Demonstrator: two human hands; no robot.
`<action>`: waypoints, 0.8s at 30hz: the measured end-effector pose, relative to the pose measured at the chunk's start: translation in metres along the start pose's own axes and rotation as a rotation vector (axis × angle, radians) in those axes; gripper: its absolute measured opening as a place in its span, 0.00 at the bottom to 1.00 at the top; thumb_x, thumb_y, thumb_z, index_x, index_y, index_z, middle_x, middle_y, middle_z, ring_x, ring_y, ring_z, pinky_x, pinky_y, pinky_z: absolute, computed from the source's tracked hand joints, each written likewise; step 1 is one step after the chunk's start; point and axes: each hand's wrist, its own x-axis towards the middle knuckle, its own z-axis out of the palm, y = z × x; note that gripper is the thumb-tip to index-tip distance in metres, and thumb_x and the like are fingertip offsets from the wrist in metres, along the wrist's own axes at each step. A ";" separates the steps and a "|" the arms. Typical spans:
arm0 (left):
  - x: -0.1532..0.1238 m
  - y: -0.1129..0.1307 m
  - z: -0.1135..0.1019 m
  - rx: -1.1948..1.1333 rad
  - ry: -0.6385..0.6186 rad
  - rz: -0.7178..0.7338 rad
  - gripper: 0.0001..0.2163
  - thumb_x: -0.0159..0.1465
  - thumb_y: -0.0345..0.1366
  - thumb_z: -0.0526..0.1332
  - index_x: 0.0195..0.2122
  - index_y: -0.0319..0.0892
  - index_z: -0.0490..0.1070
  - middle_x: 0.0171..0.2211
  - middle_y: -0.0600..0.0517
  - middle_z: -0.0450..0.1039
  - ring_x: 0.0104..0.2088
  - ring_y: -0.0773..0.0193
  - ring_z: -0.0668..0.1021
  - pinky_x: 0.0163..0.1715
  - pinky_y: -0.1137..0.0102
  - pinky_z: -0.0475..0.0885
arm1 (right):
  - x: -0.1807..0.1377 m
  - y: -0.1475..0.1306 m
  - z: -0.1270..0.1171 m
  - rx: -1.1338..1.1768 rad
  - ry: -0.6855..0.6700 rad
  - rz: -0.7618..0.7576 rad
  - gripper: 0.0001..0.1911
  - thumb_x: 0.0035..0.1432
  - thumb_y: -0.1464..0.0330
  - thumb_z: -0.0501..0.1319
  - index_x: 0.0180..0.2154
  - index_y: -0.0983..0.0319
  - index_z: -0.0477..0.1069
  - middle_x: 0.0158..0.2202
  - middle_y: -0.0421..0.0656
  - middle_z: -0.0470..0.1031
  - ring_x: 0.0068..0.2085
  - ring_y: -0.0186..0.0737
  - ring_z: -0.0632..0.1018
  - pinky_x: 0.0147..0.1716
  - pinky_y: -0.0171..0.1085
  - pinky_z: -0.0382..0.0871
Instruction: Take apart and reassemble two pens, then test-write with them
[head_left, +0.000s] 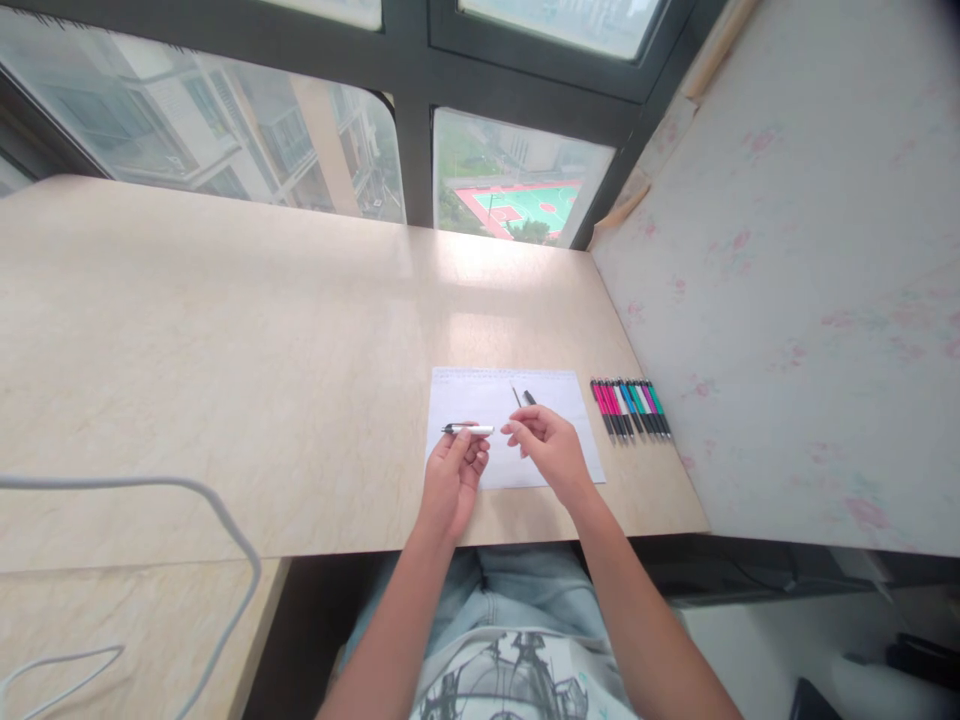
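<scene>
My left hand (459,470) pinches a white pen barrel (469,429) with a dark clip end, held level over a white sheet of paper (559,400). My right hand (544,440) is just to the right, fingers curled, its thumb and forefinger tips close to the barrel's open end. What the right hand pinches is too small to make out. Two small dark pen parts, a thin refill (516,396) and a black tip piece (529,397), lie on the paper just beyond my right hand.
A row of several pens (630,408) with pink, blue, green and white barrels lies right of the paper near the wall. The beige desk (225,360) ends at a window. A white cable (225,520) loops over the desk's front left.
</scene>
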 end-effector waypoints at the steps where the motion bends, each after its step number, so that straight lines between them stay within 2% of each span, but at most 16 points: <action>1: -0.001 -0.001 0.002 -0.007 0.003 -0.007 0.09 0.57 0.34 0.69 0.38 0.37 0.76 0.34 0.48 0.78 0.30 0.71 0.76 0.31 0.78 0.71 | -0.007 0.000 0.000 0.095 0.009 0.023 0.08 0.57 0.63 0.62 0.37 0.61 0.71 0.33 0.44 0.81 0.30 0.39 0.80 0.25 0.34 0.69; 4: -0.005 -0.007 0.007 -0.015 0.004 -0.030 0.09 0.57 0.34 0.69 0.38 0.37 0.76 0.34 0.49 0.78 0.31 0.71 0.77 0.31 0.78 0.72 | -0.019 -0.002 0.001 0.189 0.028 0.040 0.09 0.57 0.62 0.63 0.38 0.60 0.72 0.32 0.43 0.81 0.30 0.39 0.79 0.25 0.34 0.69; 12: -0.008 -0.018 0.007 -0.016 -0.008 -0.055 0.09 0.58 0.33 0.68 0.40 0.37 0.75 0.34 0.49 0.77 0.32 0.71 0.78 0.32 0.79 0.73 | -0.024 -0.006 -0.003 -0.130 0.109 -0.089 0.07 0.56 0.64 0.63 0.34 0.60 0.77 0.34 0.43 0.81 0.35 0.40 0.80 0.30 0.35 0.71; 24: -0.011 -0.016 0.014 -0.114 -0.002 -0.110 0.07 0.58 0.30 0.68 0.37 0.37 0.75 0.34 0.49 0.77 0.30 0.73 0.77 0.30 0.80 0.73 | -0.030 -0.012 -0.003 -0.223 0.111 -0.167 0.07 0.58 0.65 0.62 0.35 0.59 0.77 0.34 0.42 0.81 0.35 0.39 0.80 0.32 0.35 0.73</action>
